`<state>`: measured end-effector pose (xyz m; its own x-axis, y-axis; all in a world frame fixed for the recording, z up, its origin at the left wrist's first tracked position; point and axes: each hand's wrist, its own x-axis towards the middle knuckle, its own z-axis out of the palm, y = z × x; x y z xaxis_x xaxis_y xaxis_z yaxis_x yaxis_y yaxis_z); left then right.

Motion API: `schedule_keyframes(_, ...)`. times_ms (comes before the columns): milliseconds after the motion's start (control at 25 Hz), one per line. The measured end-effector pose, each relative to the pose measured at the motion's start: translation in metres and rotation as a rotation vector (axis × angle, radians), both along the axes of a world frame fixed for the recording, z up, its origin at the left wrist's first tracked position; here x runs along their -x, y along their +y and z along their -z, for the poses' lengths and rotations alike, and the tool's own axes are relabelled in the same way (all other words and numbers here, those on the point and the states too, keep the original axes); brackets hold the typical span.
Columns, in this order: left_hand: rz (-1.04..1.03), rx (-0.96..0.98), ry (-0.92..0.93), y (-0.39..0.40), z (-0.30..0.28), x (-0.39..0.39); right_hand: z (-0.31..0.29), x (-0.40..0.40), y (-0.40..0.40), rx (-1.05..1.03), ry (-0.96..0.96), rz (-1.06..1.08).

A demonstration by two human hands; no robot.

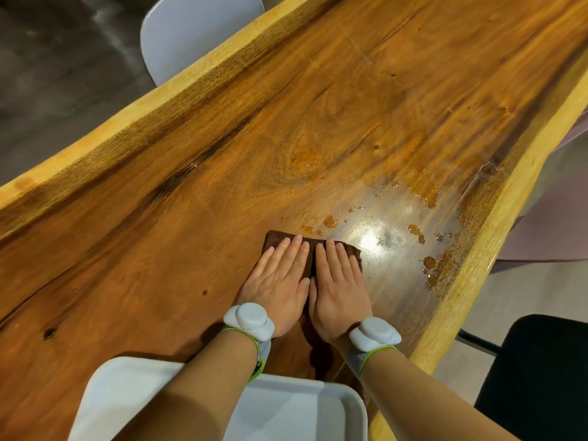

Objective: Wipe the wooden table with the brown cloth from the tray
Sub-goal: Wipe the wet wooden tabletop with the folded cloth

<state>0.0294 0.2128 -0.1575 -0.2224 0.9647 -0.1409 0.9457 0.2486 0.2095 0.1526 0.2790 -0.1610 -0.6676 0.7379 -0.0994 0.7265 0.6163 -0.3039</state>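
Observation:
The brown cloth (276, 240) lies folded flat on the long wooden table (191, 218). Both hands press down on it side by side, fingers stretched out and pointing away from me. My left hand (280, 278) covers the cloth's left half and my right hand (339, 281) covers its right half. Only the cloth's far edge and its corners show past the fingertips. Just beyond and to the right of the cloth, water drops and a wet, shiny patch (397, 224) sit on the wood. The white tray (117, 396) rests at the near edge under my forearms, with nothing visible in it.
A white chair (187, 33) stands at the table's far left side. A black chair (541, 377) stands at the near right, beside the table's pale live edge (496, 249). Grey floor lies to the left.

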Motion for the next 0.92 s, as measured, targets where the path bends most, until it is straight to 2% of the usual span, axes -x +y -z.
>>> schedule_keyframes(640, -0.03, -0.096, 0.055, 0.107, 0.02, 0.047, 0.009, 0.049, 0.11, -0.062, -0.038, -0.02)
schedule_keyframes(920, -0.071, -0.099, 0.022, 0.166, 0.02, 0.062, 0.009, 0.067, 0.176, -0.082, -0.083, -0.072)
